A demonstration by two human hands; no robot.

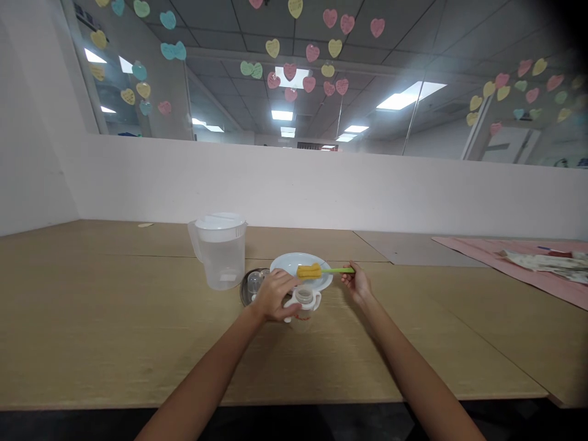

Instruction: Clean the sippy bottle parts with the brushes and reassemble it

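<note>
My right hand (357, 282) grips the green handle of a bottle brush (309, 271), whose yellow sponge head points left over a white bowl (288, 260). In front of the bowl, my left hand (277, 295) is closed around the left side of a clear baby bottle (302, 313) with white side handles. The bottle stands upright with its mouth uncovered, and the brush head is above and behind that mouth. Just left of my left hand, a round metal tray (245, 295) holds a clear dome-shaped piece (255, 282); my hand hides part of the tray.
A translucent lidded pitcher (223, 260) stands behind and left of the tray. To the far right, a pink cloth (478, 251) lies on the wooden table (138, 331) with a crumpled pale cloth (546, 264) on it. A white wall (298, 184) rises behind the table.
</note>
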